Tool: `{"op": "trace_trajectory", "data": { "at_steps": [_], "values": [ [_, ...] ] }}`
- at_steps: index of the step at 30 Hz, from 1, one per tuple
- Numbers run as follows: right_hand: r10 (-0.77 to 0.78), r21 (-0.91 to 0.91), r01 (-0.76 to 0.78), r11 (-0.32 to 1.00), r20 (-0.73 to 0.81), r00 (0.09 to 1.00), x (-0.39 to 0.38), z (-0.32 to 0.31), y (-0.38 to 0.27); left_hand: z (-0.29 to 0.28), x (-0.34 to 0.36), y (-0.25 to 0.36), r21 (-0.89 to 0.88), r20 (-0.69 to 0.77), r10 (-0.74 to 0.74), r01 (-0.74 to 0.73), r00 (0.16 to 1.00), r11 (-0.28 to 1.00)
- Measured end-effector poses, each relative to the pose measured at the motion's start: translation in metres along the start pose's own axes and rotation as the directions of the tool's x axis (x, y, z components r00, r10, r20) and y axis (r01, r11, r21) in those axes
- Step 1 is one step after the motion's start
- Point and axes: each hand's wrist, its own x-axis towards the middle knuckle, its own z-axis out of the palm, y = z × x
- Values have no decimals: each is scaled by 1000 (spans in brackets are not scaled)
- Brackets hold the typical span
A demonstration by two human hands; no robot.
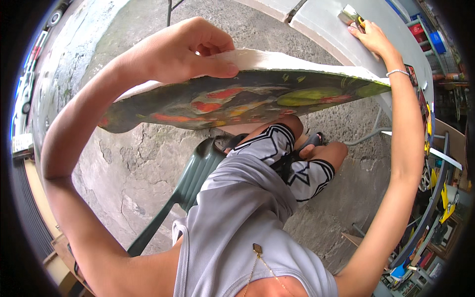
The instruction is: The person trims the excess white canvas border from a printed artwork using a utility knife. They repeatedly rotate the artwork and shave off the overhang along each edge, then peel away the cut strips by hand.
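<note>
From the head view, we have the painted canvas (217, 101) up in front of us, above our lap, its dark face with orange-red fish and green pads tilted toward us and its white edge (277, 60) uppermost. Our left hand (190, 53) pinches that upper edge, thumb laid along the painted side and fingers curled over the white. Our right hand (374, 38) is out over the pale table (324, 24), fingers closed around the handle of a scraper (349, 16) with a broad metal blade; whether the blade touches the tabletop, we cannot tell.

To do this well, we would judge, we keep the left pinch firm but light, pressing close to the rim so that the thumb does not mark the paint. One hand alone bears a wide, floppy-looking piece, so we do best to hold it level and let no corner swing. Its right end comes up against our right forearm (408, 123) in this view, and whether they touch is unclear; a little more room there would free the tool arm. With the scraper, a low blade angle and even pressure seem safest, the edge turned away from the canvas.
</note>
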Motion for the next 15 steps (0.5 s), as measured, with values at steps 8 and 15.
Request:
{"op": "trace_trajectory", "data": {
  "at_steps": [8, 15],
  "values": [
    [-427, 396, 517, 759, -297, 854, -74, -40, -118, 2, -41, -11, 198, -230, -99, 146, 968, 969],
    [-689, 593, 685, 423, -280, 668, -128, -39, -232, 14, -79, -23, 245, -585, -77, 266, 807, 932]
  ]
}}
